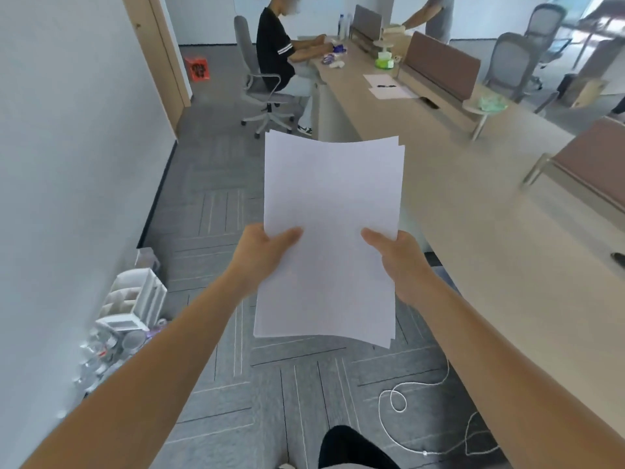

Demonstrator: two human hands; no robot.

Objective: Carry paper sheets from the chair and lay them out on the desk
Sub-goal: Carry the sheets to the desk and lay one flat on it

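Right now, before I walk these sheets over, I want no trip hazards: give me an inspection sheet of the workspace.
Surface: desk, mostly bare nearby; two sheets lie farther along.
Job's things: paper sheets, a stack held over the carpet, not yet on the desk.
Clutter: white organizer on the carpet by the left wall; green tissue box on the desk.
Grippers: left hand and right hand each grip a side of the stack, thumbs on top.
Cables: white cord looped on the carpet beside the desk.
Surroundings: seated person at the far end; office chairs beyond the dividers.
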